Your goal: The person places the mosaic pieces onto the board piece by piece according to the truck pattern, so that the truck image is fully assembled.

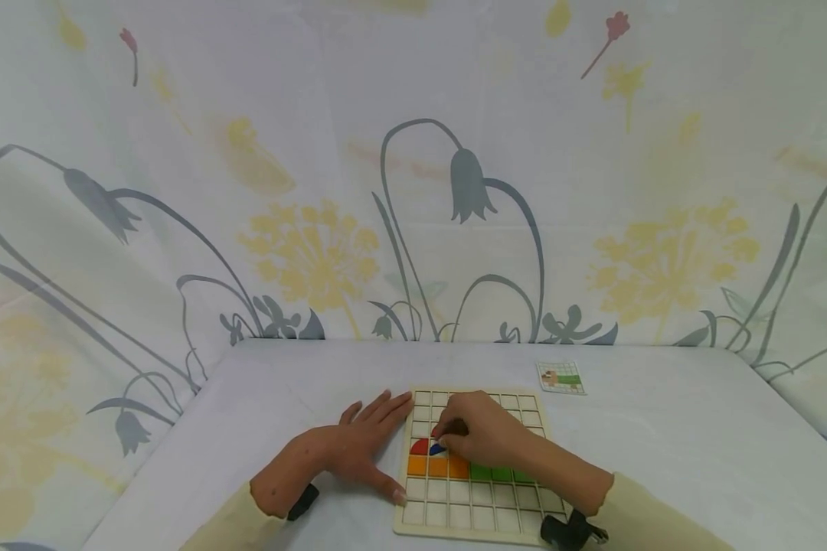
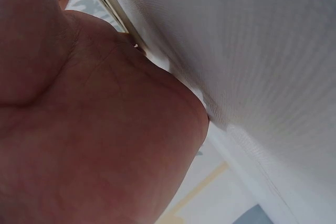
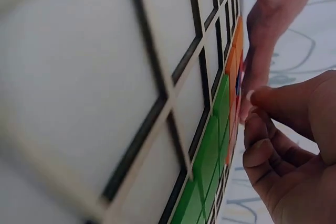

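A pale wooden grid board [image 1: 478, 530] lies on the table, a row of orange tiles [image 1: 417, 465] and green tiles [image 1: 501, 474] across it. Above the orange ones sits a tile with a red curved shape [image 1: 420, 446]. Beside that, my right hand [image 1: 485, 428] has its curled thumb and fingertips together at a small blue-and-white tile [image 1: 437, 450], partly hidden by them. The right wrist view shows this thumb [image 3: 283, 100] close against the bent fingers. My left hand [image 1: 361, 445] is spread flat at the board's left edge, fingertips and thumb tip touching its rim.
A small picture card [image 1: 561, 378] with a grid pattern lies beyond the board's far right corner. White cloth covers the table [image 1: 296, 383]. A flower-printed curtain [image 1: 420, 252] stands behind it. Dark wrist devices [image 1: 568, 529] are strapped to both wrists.
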Tool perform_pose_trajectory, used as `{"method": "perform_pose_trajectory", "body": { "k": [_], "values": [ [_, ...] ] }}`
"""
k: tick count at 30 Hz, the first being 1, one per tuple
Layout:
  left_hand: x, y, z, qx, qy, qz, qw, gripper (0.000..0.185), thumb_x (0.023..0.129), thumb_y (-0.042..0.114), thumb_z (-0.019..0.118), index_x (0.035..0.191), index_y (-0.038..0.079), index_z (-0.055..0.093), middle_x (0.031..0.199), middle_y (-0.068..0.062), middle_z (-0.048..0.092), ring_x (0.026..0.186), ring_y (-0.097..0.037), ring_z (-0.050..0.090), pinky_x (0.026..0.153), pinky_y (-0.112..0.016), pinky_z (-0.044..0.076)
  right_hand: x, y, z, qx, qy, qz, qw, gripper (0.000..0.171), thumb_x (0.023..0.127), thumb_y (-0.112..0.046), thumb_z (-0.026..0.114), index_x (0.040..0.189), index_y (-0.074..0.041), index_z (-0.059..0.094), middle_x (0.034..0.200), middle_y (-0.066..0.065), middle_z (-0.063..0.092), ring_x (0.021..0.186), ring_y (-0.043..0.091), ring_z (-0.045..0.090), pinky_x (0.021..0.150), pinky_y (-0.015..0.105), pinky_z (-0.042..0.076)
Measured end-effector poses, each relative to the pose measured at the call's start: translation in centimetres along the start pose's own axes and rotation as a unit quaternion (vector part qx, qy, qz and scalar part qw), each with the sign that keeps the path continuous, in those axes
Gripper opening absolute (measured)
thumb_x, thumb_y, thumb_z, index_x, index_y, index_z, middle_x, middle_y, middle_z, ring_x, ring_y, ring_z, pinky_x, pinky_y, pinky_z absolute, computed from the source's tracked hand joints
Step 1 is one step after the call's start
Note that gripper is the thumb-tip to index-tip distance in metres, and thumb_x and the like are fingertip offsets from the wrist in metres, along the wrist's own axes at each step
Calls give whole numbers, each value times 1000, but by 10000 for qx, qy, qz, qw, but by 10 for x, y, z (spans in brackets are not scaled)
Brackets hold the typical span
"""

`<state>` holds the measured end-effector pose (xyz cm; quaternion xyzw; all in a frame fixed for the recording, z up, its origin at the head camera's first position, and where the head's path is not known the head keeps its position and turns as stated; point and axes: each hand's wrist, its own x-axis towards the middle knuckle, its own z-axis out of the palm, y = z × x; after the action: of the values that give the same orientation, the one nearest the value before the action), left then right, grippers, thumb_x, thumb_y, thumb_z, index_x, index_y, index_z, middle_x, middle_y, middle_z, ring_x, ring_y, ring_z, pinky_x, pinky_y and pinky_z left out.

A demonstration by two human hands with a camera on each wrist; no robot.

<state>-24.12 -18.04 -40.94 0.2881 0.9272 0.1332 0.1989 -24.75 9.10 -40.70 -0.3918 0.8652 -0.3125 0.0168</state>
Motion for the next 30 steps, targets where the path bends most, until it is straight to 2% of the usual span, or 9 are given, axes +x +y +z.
{"method": "perform_pose_trajectory", "body": {
  "k": [6, 13, 18, 22, 24, 27, 30],
  "values": [
    [1, 2, 0, 64, -15, -80, 9999, 129, 79, 71, 83, 173, 23, 8, 180, 8, -1, 166, -26, -4, 128, -65, 3, -37, 2, -20, 184, 188, 241, 9994, 10, 99, -12, 77, 94, -21, 77, 89, -16, 65, 76, 1, 56, 70, 25, 52],
    [1, 3, 0, 11, -53, -128, 9999, 129, 79, 69, 84, 173, 23, 8, 180, 7, -1, 166, -26, -4, 128, -65, 2, -100, 16, -41, 42, 180, 367, 9992, 11, 100, -17, 76, 96, -27, 74, 90, -19, 62, 77, -2, 55, 66, 23, 52],
    [1, 4, 0, -2, -65, -179, 9998, 129, 79, 69, 85, 173, 23, 8, 180, 7, 0, 166, -26, -4, 128, -65, 2, -141, 32, -51, -186, 272, 180, 9993, 17, 99, -14, 77, 97, -30, 71, 92, -22, 60, 77, -5, 54, 63, 22, 50],
    [1, 4, 1, 1, -57, -162, 9999, 129, 79, 69, 84, 173, 22, 9, 180, 7, 0, 166, -26, -4, 128, -65, 3, -169, 43, -60, 142, -1, 71, 9999, 19, 98, -10, 77, 100, -28, 71, 92, -21, 61, 76, -6, 55, 60, 21, 48],
    [1, 4, 1, 48, -45, -159, 9999, 130, 79, 70, 84, 173, 22, 9, 180, 7, 0, 166, -27, -3, 128, -65, 3, -179, 48, -63, 483, -235, -13, 9986, 18, 100, -8, 75, 103, -26, 72, 93, -19, 62, 76, -5, 56, 59, 21, 48],
    [1, 4, 1, 101, -28, -166, 9998, 130, 78, 70, 84, 173, 22, 9, 180, 6, 0, 166, -27, -3, 128, -65, 4, -188, 52, -64, 698, -403, -340, 9962, 24, 97, -1, 74, 103, -24, 74, 97, -15, 64, 76, -4, 57, 59, 20, 49],
    [1, 4, 0, 120, -24, -177, 9998, 130, 78, 70, 84, 173, 22, 9, 180, 6, 0, 166, -27, -3, 128, -65, 4, -191, 52, -62, 845, -476, -309, 9948, 30, 92, 5, 75, 102, -24, 72, 95, -15, 63, 76, -4, 56, 59, 20, 49]
  ]
}}
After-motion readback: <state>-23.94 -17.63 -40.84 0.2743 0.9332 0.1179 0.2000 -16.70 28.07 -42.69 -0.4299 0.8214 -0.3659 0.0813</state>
